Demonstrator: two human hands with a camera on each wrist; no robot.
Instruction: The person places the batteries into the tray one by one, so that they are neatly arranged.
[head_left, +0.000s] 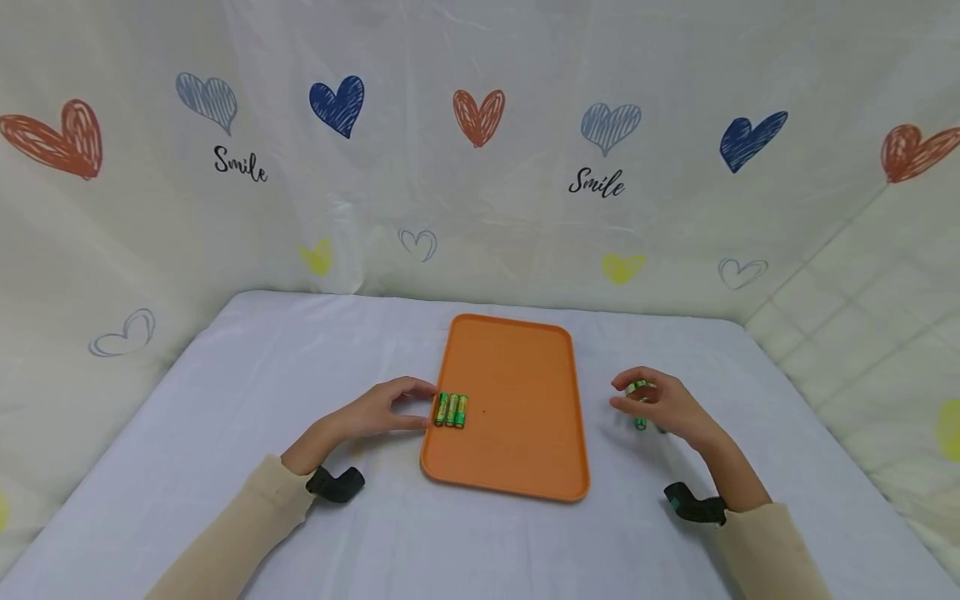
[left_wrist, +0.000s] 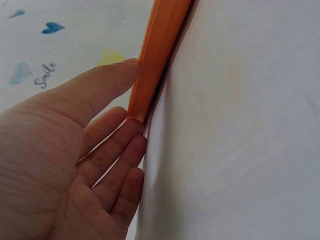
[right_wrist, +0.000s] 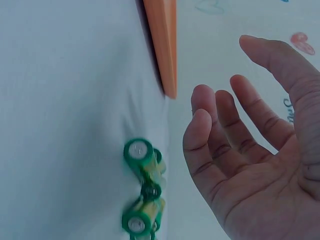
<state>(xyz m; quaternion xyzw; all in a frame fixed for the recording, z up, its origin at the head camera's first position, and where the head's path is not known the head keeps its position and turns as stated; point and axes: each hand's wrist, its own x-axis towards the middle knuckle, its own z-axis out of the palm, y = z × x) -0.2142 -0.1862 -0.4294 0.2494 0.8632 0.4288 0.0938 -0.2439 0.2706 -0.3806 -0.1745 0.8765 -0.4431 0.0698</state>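
Note:
An orange tray (head_left: 521,450) lies on the white-covered table. Three green and yellow batteries (head_left: 452,410) lie side by side on it, along its left edge. At that same edge is my left hand (head_left: 378,408), its thumb and fingers spread apart and the tips touching the tray's outer side; the left wrist view shows this contact with the rim (left_wrist: 156,52). To the right of the tray, my right hand (head_left: 669,406) hovers over several loose batteries (right_wrist: 138,150), partly hidden beneath it in the head view. Its fingers are loosely bent and hold nothing.
A white cloth (head_left: 360,533) covers the table. Behind it hangs a pale curtain (head_left: 525,225) printed with hearts and the word Smile. Each wrist carries a black mount, the left one (head_left: 335,485) and the right one (head_left: 694,504).

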